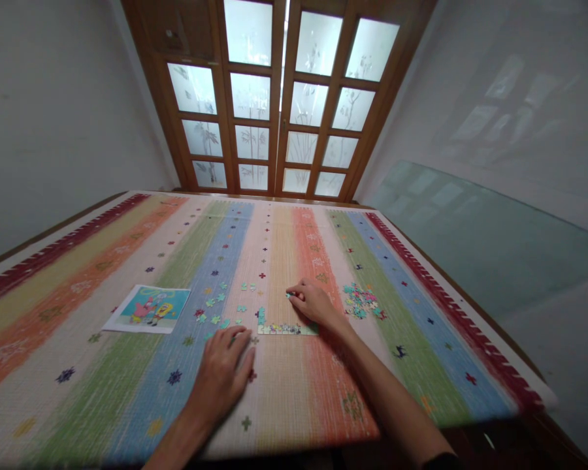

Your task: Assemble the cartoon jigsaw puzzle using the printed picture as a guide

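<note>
My right hand (314, 303) pinches a small jigsaw puzzle piece (289, 296) between thumb and fingertips, held above the yellow stripe of the cloth. Just below it lies a joined strip of puzzle pieces (284, 329), with a short joined column (261, 316) rising at its left end. My left hand (225, 362) rests on the cloth to the left of the strip, fingers loosely extended and thumb apart. Its fingertips are near several loose teal pieces (215, 320); whether they touch one is hard to see.
A printed cartoon picture (149, 309) lies at the left. Right of my right hand is a pile of mixed puzzle pieces (361, 301). A few separate pieces (247, 286) lie beyond the strip. The striped tablecloth (142, 398) covers the table; wood-framed glass doors (279, 98) stand behind.
</note>
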Motion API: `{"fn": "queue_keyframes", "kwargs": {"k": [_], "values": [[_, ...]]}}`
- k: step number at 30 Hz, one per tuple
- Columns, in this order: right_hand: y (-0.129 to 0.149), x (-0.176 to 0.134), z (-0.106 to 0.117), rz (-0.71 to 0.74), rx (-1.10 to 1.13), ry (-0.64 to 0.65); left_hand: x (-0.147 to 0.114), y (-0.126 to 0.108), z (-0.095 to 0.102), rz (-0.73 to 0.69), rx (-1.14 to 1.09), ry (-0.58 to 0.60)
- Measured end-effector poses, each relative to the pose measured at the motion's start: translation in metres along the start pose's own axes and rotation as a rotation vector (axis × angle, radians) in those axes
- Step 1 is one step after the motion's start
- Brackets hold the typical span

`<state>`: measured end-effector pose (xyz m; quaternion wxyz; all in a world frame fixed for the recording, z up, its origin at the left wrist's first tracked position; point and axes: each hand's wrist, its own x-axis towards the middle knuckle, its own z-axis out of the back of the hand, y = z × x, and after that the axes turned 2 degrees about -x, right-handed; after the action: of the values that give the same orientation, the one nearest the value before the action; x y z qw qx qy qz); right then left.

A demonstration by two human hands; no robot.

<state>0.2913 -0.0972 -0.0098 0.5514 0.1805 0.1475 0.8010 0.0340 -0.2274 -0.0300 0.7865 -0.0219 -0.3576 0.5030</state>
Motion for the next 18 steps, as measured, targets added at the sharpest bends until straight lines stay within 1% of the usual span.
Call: {"fn": "queue_keyframes", "kwargs": {"k": [1,3,6,8,11,14,18], "values": [[0.005,0.002,-0.001,0.008,-0.004,0.013,-0.004,0.012,0.006,0.065,0.046,-0.045],[0.016,0.005,-0.004,0.045,-0.016,0.037,-0.011,0.031,0.015,0.188,0.134,-0.095],[0.030,0.009,-0.010,0.109,-0.046,0.061,-0.018,0.048,0.024,0.270,0.206,-0.096],[0.037,0.011,-0.012,0.130,-0.059,0.071,-0.019,0.051,0.026,0.290,0.218,-0.083],[0.044,0.010,-0.011,0.122,-0.044,0.079,-0.015,0.052,0.028,0.315,0.183,-0.068],[0.047,0.003,-0.007,0.120,-0.008,0.082,-0.006,0.053,0.031,0.370,0.080,-0.038],[0.054,-0.013,-0.003,0.187,0.121,0.085,0.007,0.046,0.039,0.460,-0.096,0.009]]}}
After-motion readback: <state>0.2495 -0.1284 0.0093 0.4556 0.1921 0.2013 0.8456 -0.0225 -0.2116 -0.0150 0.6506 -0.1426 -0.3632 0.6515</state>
